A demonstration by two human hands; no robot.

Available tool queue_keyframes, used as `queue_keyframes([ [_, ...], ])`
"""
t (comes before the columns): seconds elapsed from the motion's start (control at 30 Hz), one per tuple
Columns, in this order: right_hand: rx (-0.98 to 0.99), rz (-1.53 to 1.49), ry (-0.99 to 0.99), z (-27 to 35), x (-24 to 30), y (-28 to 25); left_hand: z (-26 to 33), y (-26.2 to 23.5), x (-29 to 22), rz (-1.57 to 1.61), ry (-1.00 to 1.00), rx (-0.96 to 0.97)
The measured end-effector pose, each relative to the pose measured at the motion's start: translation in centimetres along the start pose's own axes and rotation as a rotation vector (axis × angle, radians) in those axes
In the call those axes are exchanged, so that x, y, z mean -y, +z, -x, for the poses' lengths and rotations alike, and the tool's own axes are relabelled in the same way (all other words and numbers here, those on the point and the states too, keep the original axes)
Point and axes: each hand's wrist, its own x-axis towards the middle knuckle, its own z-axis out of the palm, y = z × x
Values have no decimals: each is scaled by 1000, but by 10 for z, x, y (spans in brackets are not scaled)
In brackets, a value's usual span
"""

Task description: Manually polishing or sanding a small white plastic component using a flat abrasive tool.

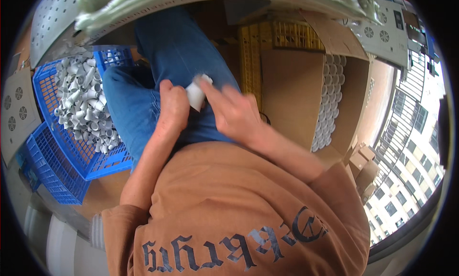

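Note:
Above my lap, a white tapered hollow piece, likely plastic, is tilted between my two hands. My right hand, smeared by motion, reaches to it from the right with its index finger along the upper end. On the other side my left hand is closed in a fist right beside the piece. What its curled fingers hold, if anything, is hidden. To the left a blue plastic crate holds a heap of similar loose white and grey pieces.
On the right stands an open cardboard box with white round-ended pieces stacked in rows. Behind it is a yellow crate. A bench edge with plastic wrapping crosses the top. Another blue crate sits at far left.

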Motion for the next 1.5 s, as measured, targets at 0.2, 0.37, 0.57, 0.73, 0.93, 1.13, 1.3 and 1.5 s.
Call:
queue_keyframes([
  [0.2,-11,-36,-11,-6,1,-2,4,-1,-1,144,-29,-18],
  [0.37,-22,-78,-38,-12,7,-8,-5,-2,13,76,-8,-10],
  [0.57,-43,-100,-13,-23,9,-14,-3,-1,11,142,-19,2],
  [0.73,25,-31,17,-25,11,-15,-2,-3,0,277,-100,60],
  [0.93,-21,-92,-81,-20,13,-13,-3,-5,9,91,2,-29],
  [1.13,82,-49,-16,-18,16,-17,-1,-3,19,-62,120,-116],
  [1.3,124,4,86,-17,12,-15,-7,-1,27,-1,78,-40],
  [1.5,58,39,32,-13,8,-14,-11,0,36,-53,148,-43],
])
